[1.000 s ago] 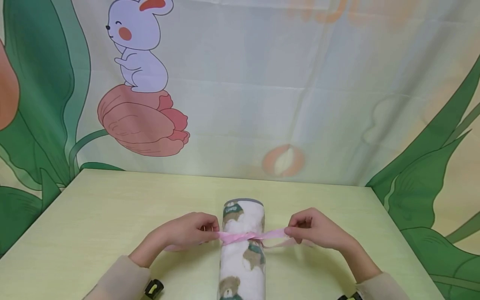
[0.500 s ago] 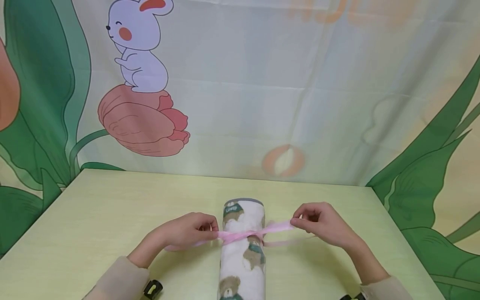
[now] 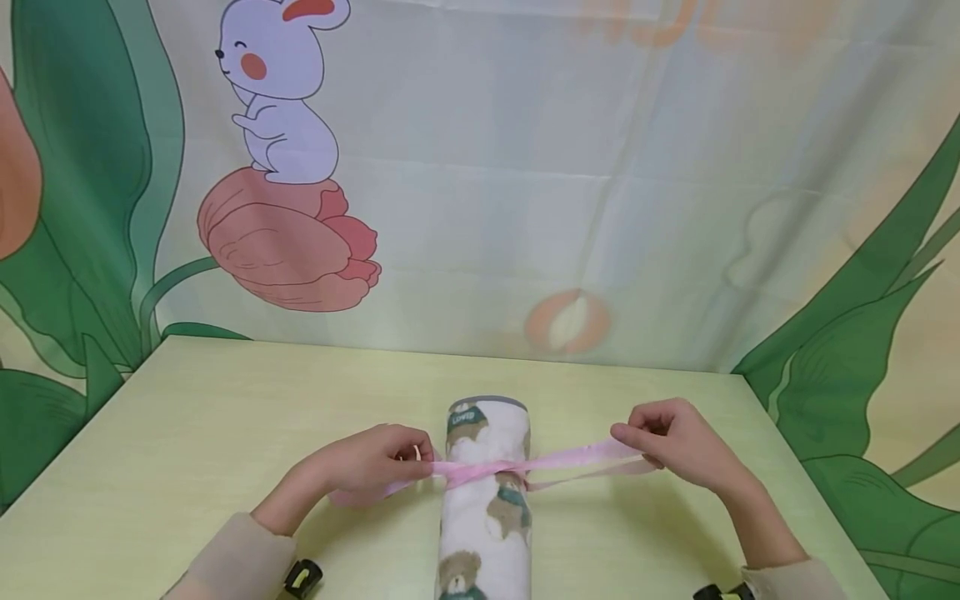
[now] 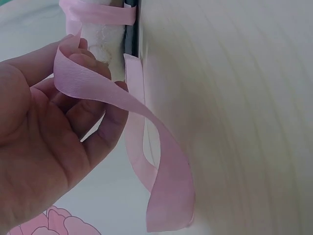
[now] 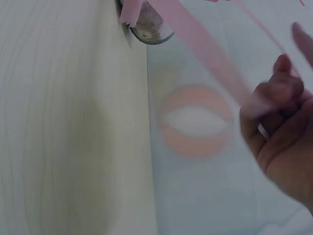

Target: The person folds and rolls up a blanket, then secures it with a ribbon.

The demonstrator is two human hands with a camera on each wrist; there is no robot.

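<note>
A rolled white blanket with brown bears [image 3: 483, 533] lies lengthwise on the table in the head view. Around its middle runs a pink ribbon [image 3: 480, 473], crossed on top. On the left, my left hand [image 3: 367, 458] pinches one end of the ribbon between thumb and fingertips; in the left wrist view the loose tail [image 4: 171, 196] loops down past the fingers. My right hand [image 3: 682, 442] holds the other side, raised above the table, the ribbon stretched out to it. In the right wrist view the ribbon [image 5: 205, 54] blurs where it meets the curled fingers.
The pale yellow table [image 3: 225, 400] ends at a printed cloth backdrop [image 3: 480, 208] with a rabbit and flowers. Dark wrist gear [image 3: 303, 577] shows beside the left cuff, with more near the right sleeve.
My right hand has moved outward to the right and slightly up, drawing a longer stretch of ribbon from the roll. The left hand and the blanket have barely moved.
</note>
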